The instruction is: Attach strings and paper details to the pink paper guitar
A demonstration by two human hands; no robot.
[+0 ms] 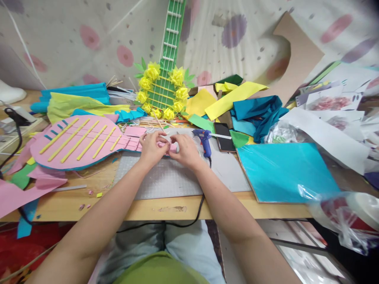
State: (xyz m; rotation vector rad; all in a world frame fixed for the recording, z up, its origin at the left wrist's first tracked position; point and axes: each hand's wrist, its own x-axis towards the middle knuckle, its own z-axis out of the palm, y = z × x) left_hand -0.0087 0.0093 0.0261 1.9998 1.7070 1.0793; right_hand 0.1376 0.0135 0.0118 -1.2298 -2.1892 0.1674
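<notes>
A flat pink paper guitar with a blue edge and yellow strips lies on the left, its narrow neck running right, under my hands. My left hand bends over the neck, thumb and fingers pinched together. Facing it, my right hand pinches at the same spot by the neck's far end. Between the fingertips something small and pinkish shows; its kind is hidden. Beneath both hands is a grey cutting mat. Just right of my right hand lies a blue glue gun with a white glue stick in it.
A green paper guitar with yellow flowers leans at the back. A phone lies beyond the glue gun. Coloured paper is heaped behind; a turquoise sheet lies right. The glue gun's black cord hangs over the table's front edge.
</notes>
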